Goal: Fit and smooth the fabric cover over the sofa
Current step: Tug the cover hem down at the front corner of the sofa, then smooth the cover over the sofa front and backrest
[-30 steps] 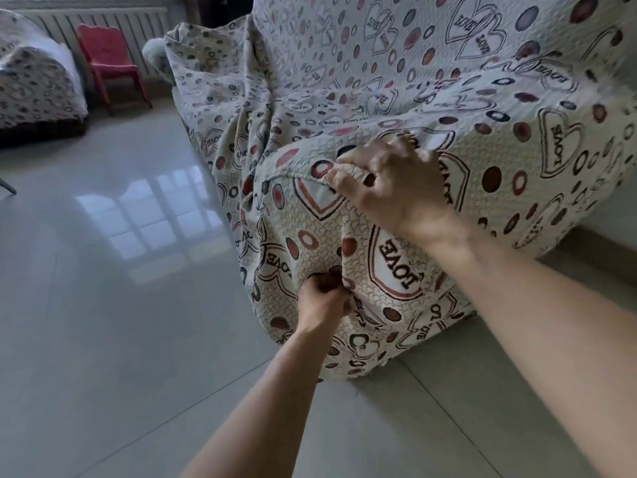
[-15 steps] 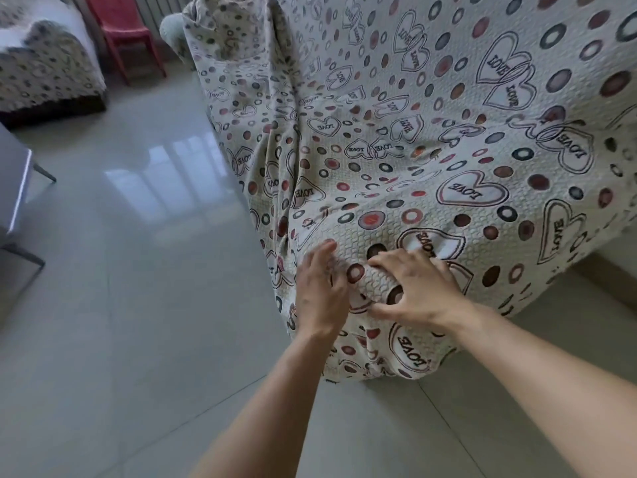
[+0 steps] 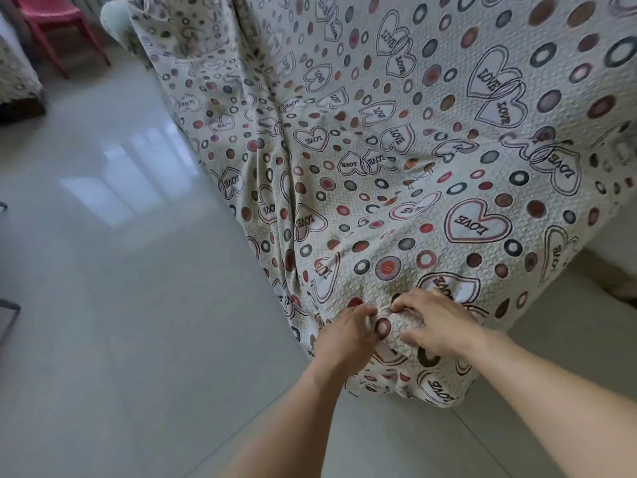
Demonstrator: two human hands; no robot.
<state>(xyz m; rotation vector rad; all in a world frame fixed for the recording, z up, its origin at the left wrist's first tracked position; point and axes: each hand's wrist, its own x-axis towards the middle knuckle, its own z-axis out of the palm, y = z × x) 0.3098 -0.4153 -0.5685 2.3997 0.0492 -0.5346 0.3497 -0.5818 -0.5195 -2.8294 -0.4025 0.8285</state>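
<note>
Gathering slack at the sofa's (image 3: 113, 19) near corner.
My left hand (image 3: 348, 334) and right hand (image 3: 437, 326) each pinch a ridge of the fabric cover (image 3: 396, 188), draped to the floor (image 3: 120, 270), probably to draw wrinkles out.

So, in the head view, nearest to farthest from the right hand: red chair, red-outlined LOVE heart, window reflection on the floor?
1. red-outlined LOVE heart, just above the right hand
2. window reflection, on the floor, left
3. red chair, top left
</note>
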